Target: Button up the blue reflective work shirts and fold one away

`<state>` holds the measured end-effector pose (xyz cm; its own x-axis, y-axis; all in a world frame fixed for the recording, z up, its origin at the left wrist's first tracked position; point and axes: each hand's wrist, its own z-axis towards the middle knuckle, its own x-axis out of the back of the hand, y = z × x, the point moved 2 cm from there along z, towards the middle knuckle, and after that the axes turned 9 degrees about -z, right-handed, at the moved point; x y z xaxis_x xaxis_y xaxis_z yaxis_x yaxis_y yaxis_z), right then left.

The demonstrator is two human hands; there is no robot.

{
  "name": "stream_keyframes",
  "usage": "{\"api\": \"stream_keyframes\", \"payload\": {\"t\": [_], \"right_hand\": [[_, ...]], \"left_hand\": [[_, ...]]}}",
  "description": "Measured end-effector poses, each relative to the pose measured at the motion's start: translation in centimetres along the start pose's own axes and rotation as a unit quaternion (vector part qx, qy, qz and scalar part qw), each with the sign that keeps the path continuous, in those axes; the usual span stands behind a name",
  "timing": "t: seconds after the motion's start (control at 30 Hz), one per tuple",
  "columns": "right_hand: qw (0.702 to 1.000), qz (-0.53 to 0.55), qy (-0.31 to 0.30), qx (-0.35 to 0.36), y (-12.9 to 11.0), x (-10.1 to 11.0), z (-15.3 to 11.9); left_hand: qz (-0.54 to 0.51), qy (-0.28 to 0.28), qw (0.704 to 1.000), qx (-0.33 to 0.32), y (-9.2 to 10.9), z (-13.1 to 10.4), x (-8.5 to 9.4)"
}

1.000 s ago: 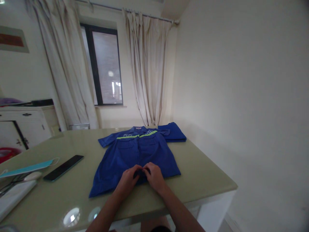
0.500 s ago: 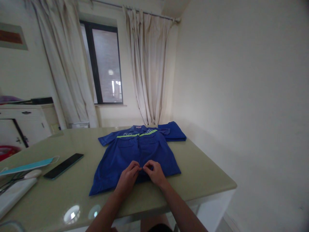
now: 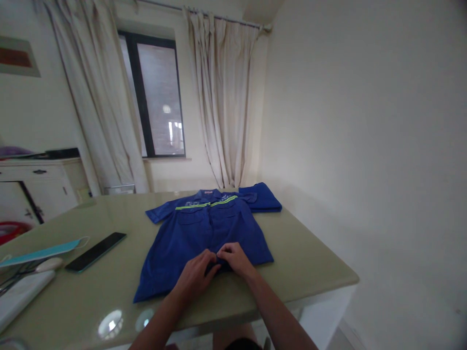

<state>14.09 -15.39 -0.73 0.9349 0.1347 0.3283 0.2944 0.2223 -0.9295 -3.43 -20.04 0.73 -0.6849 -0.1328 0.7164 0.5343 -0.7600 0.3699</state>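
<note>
A blue short-sleeved work shirt (image 3: 204,233) with a yellow-green reflective stripe across the chest lies front-up on the pale green table (image 3: 310,267). My left hand (image 3: 195,277) and my right hand (image 3: 235,257) meet at the middle of the shirt's bottom hem, fingers pinching the cloth along the front placket. A second blue garment (image 3: 264,198), folded, sits behind the shirt's right shoulder.
A dark phone (image 3: 95,252) lies left of the shirt, with a light blue face mask (image 3: 42,253) and white items (image 3: 22,291) further left. A white cabinet (image 3: 36,187) stands beyond the table's left end. Curtains (image 3: 222,102) and a window are behind; a bare wall on the right.
My hands stayed at the hem, shifting slightly. The shirt's lower left part has spread a little toward me and to the left.
</note>
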Motion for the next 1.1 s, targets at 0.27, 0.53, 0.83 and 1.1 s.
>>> {"api": "stream_keyframes", "payload": {"t": [0.27,0.53,0.83,1.1], "right_hand": [[0.997,-0.072,0.0,-0.004,0.3,-0.1,-0.7],[0.991,-0.13,-0.017,-0.038,-0.2,0.2,-0.4],[0.938,-0.34,0.036,0.067,-2.6,0.3,-3.7],[0.878,-0.471,0.077,-0.023,-4.8,-0.2,-1.9]], "left_hand": [[-0.064,-0.045,0.992,0.098,-0.5,0.5,0.3],[0.093,-0.082,0.989,0.075,-0.6,0.2,-1.0],[0.06,-0.086,0.969,0.222,-0.5,-1.1,-1.2],[-0.026,-0.173,0.966,0.187,1.5,-4.8,-1.1]]}}
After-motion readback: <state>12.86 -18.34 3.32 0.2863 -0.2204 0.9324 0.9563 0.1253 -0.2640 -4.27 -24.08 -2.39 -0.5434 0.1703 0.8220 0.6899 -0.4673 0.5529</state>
